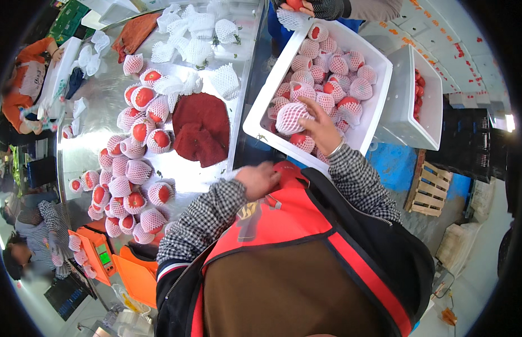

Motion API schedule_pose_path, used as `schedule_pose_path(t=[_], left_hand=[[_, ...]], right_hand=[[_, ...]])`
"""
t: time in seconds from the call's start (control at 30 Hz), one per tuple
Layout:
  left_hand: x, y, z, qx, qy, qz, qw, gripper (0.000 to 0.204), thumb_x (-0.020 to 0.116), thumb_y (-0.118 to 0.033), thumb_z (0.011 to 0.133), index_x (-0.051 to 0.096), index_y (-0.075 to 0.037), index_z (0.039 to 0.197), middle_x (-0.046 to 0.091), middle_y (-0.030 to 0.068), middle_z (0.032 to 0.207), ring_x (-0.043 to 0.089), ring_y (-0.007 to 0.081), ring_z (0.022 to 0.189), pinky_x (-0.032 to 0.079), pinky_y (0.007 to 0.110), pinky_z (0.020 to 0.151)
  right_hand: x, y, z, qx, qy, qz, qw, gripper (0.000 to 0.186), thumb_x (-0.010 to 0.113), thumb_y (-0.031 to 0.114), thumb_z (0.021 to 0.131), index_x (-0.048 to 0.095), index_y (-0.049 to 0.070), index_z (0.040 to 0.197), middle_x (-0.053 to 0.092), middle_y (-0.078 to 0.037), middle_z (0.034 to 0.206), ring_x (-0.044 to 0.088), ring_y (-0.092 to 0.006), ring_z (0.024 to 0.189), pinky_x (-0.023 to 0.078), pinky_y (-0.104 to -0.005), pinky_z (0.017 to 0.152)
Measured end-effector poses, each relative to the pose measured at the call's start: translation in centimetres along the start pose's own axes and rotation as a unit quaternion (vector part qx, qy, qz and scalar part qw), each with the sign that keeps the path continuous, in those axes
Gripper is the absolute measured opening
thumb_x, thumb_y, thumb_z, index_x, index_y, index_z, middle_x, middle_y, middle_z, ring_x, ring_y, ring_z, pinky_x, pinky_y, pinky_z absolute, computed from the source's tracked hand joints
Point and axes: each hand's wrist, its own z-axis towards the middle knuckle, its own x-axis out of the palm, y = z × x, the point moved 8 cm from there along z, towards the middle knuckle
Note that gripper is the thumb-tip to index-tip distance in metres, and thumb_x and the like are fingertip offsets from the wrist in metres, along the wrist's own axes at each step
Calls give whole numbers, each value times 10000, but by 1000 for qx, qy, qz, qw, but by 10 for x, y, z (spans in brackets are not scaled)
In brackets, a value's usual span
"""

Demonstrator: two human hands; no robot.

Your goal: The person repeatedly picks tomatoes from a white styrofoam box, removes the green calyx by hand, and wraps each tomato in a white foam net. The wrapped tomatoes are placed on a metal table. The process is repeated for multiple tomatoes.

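Observation:
My right hand grips a tomato in a white foam net sleeve, over the near left part of a white foam box. Inside the box lie many more net-sleeved tomatoes, some with red skin showing. My left hand is in front of my red apron, between the metal table and the box; its fingers are blurred. Left of it on the table lies a pile of sleeved tomatoes beside a dark red cloth.
Loose empty foam nets and a brown cloth lie at the table's far end. Another white box holds bare tomatoes. A gloved co-worker's hand is beyond my box. An orange scale and a wooden pallet stand nearby.

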Motion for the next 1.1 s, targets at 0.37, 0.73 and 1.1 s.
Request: schedule_pose_path(t=[0.37, 0.73, 1.1], left_hand=[[-42, 64, -89, -114, -572, -657, 477, 319, 572, -93, 945, 500, 62, 1215, 613, 110, 1109, 579, 159, 1030, 473, 282, 888], [-32, 72, -125, 99, -406, -862, 286, 288, 467, -253, 994, 556, -32, 1156, 669, 83, 925, 580, 111, 566, 434, 198, 432], [5, 91, -203, -16, -549, -796, 255, 344, 441, -272, 1003, 549, 15, 1158, 665, 151, 1037, 668, 217, 882, 539, 347, 807]], right_hand=[[176, 63, -45, -403, 96, -510, 754, 702, 800, 152, 630, 532, 84, 1274, 524, -135, 1193, 495, -340, 1081, 397, -449, 946], [199, -17, -4, 46, 194, -50, 979, 676, 671, 224, 880, 311, 24, 1416, 478, -137, 1310, 506, -242, 1202, 432, -386, 1020], [202, -68, 9, 360, 121, 297, 876, 545, 393, 463, 992, 447, 0, 1274, 571, -194, 1199, 584, -324, 1104, 524, -420, 933]])
